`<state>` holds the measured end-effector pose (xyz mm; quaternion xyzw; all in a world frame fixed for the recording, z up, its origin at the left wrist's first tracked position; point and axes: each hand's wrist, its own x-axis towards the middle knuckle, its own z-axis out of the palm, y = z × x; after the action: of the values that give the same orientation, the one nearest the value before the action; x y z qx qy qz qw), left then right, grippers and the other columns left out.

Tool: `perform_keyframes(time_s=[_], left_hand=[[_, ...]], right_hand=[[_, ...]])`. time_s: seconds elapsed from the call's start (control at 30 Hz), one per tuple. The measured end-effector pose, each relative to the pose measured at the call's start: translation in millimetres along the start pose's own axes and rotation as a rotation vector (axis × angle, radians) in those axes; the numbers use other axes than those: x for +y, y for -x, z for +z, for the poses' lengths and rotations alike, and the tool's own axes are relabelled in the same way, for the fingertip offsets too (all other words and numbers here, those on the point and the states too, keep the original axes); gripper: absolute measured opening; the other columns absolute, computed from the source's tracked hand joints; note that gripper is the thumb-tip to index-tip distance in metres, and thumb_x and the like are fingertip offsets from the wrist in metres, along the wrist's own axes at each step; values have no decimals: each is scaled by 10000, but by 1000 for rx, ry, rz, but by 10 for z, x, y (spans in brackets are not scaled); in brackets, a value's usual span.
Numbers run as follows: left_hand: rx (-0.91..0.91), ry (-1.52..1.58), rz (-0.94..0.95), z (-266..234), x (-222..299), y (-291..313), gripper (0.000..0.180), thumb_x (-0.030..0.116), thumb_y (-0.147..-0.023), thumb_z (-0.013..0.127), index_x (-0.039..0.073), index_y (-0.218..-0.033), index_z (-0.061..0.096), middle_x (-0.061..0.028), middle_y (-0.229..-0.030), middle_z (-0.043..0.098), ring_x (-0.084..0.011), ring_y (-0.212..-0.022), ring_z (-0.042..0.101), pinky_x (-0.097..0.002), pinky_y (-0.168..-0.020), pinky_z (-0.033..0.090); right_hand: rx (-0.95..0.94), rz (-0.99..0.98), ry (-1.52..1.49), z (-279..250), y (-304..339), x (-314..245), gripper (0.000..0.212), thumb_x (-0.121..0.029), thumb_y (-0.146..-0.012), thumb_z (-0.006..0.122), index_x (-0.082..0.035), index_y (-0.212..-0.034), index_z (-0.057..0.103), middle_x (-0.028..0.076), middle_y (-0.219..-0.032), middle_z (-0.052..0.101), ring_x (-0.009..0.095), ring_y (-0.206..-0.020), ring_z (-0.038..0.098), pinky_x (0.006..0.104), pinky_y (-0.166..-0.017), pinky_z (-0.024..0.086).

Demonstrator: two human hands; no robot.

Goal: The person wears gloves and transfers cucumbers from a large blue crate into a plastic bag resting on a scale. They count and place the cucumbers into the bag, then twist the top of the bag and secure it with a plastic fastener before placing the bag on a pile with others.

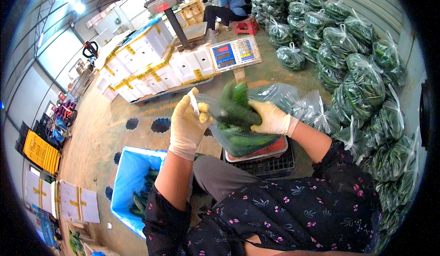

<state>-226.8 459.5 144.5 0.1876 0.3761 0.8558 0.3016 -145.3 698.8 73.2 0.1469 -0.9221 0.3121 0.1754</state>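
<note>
My right hand (pixel 271 118), in a pale glove, is closed on a few dark green cucumbers (pixel 236 104), blurred by motion. They are at the mouth of a clear plastic bag (pixel 245 149) with more cucumbers inside. My left hand (pixel 187 125), gloved too, has its fingers curled at the left side of this bag and grips its edge; a white strip shows between thumb and fingers. The bag rests on a red-topped scale (pixel 277 147), which stands on a black crate (pixel 275 165). Left of my knee is a blue-lined box (pixel 123 182) with cucumbers in it.
Filled bags of green vegetables (pixel 362 82) are piled along the right wall. Ahead, white foam boxes (pixel 142 49) stand stacked beside a scale display (pixel 234 54). A person in blue (pixel 229 4) sits farther back near a red stool (pixel 246 27). Yellow crates (pixel 42 152) are far left.
</note>
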Motion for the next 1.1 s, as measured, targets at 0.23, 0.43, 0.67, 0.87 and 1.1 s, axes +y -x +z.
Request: perform_keyframes(time_s=[0.23, 0.43, 0.67, 0.87, 1.1], left_hand=[[25, 33, -37, -91, 36, 87, 404, 372, -879, 534, 135, -1203, 480, -135, -796, 640, -171, -497, 499, -356, -568, 456], [46, 72, -29, -192, 40, 118, 422, 367, -877, 535, 135, -1224, 472, -143, -813, 645, -173, -501, 501, -356, -564, 452], [13, 10, -44, -174, 15, 126, 475, 376, -872, 530, 141, -1276, 445, -145, -822, 646, -168, -496, 496, -353, -543, 448], [-45, -119, -41, -292, 23, 215, 521, 469, -896, 440, 168, -1321, 417, -102, -832, 623, -103, -452, 415, -290, -528, 444], [44, -164, -81, -228, 7, 175, 524, 477, -908, 422, 183, -1341, 392, -88, -832, 611, -99, -441, 396, -281, -551, 444]], right_hand=[[-550, 166, -48, -40, -161, 245, 724, -267, -612, 700, 12, -1243, 481, 223, -1074, 613, 326, -989, 595, 355, -874, 467], [-362, 190, -951, -593, -47, 86, 568, -90, -683, 716, 39, -1190, 494, 105, -962, 649, 171, -896, 613, 307, -855, 463], [154, 95, -1556, -941, 73, -362, 601, -330, -802, 586, 42, -1250, 436, 178, -1078, 598, 260, -968, 594, 440, -884, 491], [38, 383, -1761, -578, 264, -710, 653, -488, -848, 480, 80, -1169, 474, 129, -869, 603, 205, -762, 628, 402, -657, 576], [-186, 605, -1953, 203, 155, -536, 575, -462, -910, 412, 41, -1172, 508, 171, -985, 629, 246, -826, 644, 389, -684, 557]])
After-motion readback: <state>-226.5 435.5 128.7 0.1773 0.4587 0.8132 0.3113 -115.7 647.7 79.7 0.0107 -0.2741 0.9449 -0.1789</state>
